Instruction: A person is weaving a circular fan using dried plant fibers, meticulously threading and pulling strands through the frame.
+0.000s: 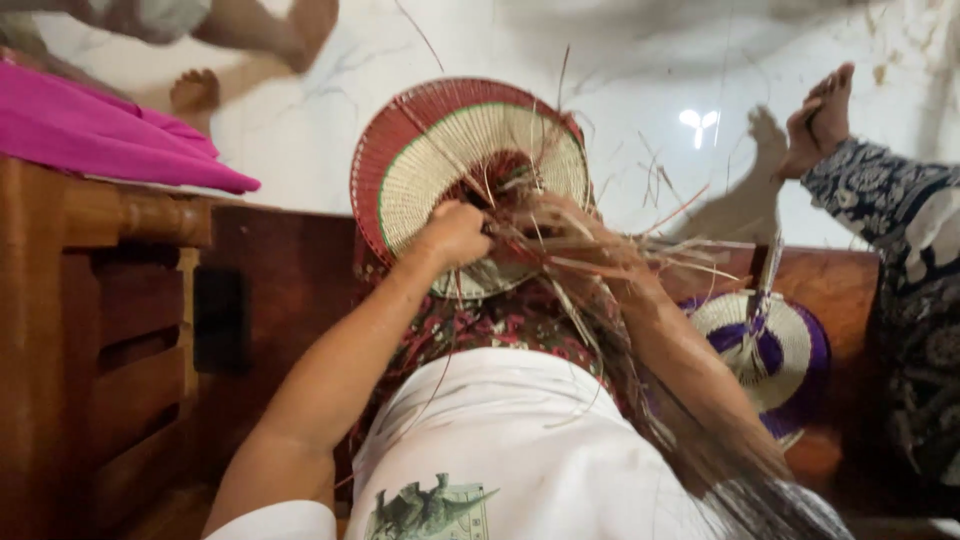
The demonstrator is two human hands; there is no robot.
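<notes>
Head camera showed the round woven straw fan with red rim and green ring propped on my lap, so both hands could reach its centre. My left hand was fisted on it; my right hand pinched loose straw strands taut.

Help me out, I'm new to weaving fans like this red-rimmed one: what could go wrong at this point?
Long loose strands fan out past the right hand; they could tangle or snap. Both hands crowd the centre of the woven fan, the left hand clenched there, so the tight weave might be pulled out of shape. The purple-rimmed fan lies close under the trailing fibres and might get snagged.
</notes>
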